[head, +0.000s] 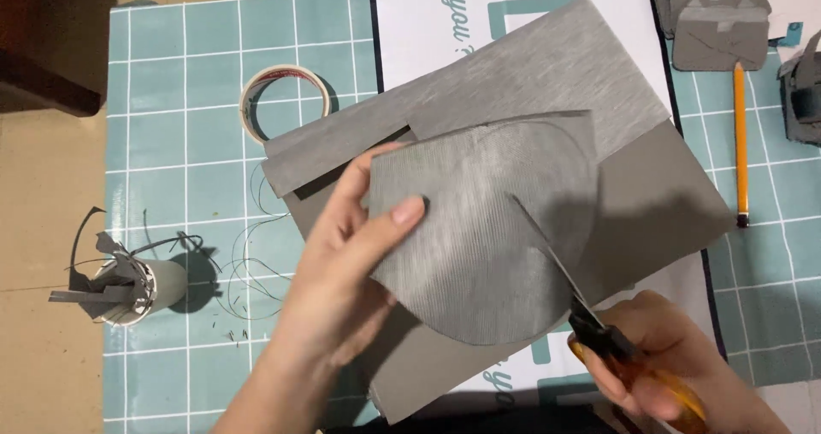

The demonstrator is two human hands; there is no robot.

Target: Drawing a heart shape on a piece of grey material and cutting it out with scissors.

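**Scissors partway into a grey ribbed sheet**

Teal cutting mat (205,49) with a white grid covers the work surface, seen from the head camera looking straight down; a strip of tan floor shows along its far left edge.

On the mat lies a white printed paper sheet (428,32), and over that a large flat grey cardboard sheet (650,194) with a ribbed grey sheet resting across its upper part.

The left hand (342,271) is clenched on a smaller grey ribbed cardboard piece with a curved edge (479,237): the thumb presses on its upper face near the left edge, and the other fingers pass beneath it, so they are hidden. This piece is held tilted up off the big sheet, just right of the thumb tip.

The right hand (676,366) grips the orange-handled scissors (616,348), fingers closed around the handles at the lower right. The dark blades run up and to the left from those fingers and sit inside the ribbed piece, along a cut that reaches toward its middle.

Well left of the left hand's fingers stands a white paper cup stuffed with grey cardboard scraps (128,289), with thin dark threads (248,271) between cup and wrist. Above the fingers lies a roll of pale masking tape (285,100). Far right of both hands, a yellow pencil (740,143) lies on the mat below a stack of grey cut cardboard shapes (718,19).
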